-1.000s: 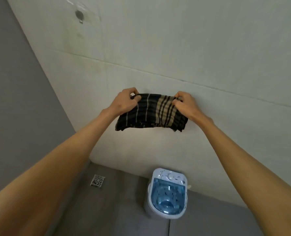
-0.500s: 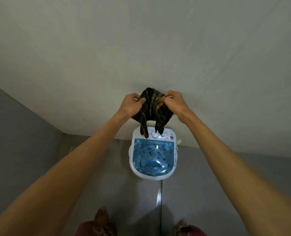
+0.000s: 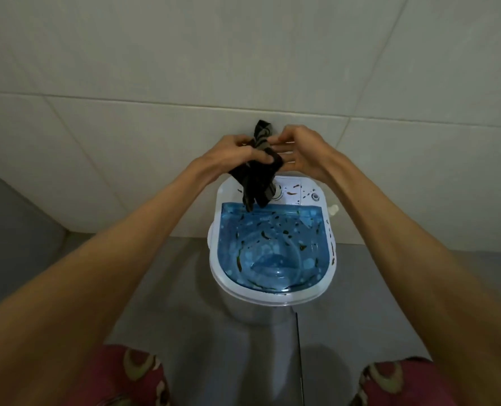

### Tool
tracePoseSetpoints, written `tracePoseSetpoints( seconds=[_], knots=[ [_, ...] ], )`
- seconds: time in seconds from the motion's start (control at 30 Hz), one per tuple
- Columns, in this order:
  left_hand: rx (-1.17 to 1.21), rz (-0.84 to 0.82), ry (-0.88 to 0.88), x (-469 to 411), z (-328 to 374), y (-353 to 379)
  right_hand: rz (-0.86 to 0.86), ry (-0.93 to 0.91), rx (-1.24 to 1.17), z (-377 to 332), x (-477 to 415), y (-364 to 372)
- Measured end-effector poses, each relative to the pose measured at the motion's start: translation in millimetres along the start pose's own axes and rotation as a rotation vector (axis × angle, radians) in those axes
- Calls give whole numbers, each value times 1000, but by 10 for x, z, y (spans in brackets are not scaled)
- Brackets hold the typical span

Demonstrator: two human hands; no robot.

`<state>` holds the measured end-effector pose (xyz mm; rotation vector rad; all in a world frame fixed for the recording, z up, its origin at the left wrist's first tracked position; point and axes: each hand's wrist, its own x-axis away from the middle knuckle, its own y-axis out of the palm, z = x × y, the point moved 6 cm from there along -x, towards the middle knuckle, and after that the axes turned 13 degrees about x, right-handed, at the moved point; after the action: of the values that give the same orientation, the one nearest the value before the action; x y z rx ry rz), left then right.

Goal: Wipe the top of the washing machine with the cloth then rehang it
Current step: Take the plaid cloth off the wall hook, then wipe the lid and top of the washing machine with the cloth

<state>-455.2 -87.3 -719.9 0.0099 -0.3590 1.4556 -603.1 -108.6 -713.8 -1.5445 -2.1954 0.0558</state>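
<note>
Cloth (image 3: 256,174) now bunched lower, left hand (image 3: 237,155), above washing machine (image 3: 272,294)

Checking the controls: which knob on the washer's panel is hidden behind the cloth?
The larger left dial; the cloth hangs over it, while the small right knob shows fully.

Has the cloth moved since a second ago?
Yes. The cloth, then spread against the wall high above the washing machine, is now bunched and hangs down just over its control panel.

The cloth (image 3: 258,174) hides part of the washing machine (image 3: 272,291) control panel (its markings unreadable).
</note>
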Motion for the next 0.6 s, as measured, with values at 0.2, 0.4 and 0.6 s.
tracePoseSetpoints(
  seconds=[0.2,0.4,0.6],
  knots=[
    [-50,89,183,321,54,166,-38,-173,36,64,485,37],
    [-12,32,224,1011,142,351,323,-310,335,95,1187,-65],
    [66,-41,140,1430,-54,482,77,-201,278,507,1446,20]
  ],
)
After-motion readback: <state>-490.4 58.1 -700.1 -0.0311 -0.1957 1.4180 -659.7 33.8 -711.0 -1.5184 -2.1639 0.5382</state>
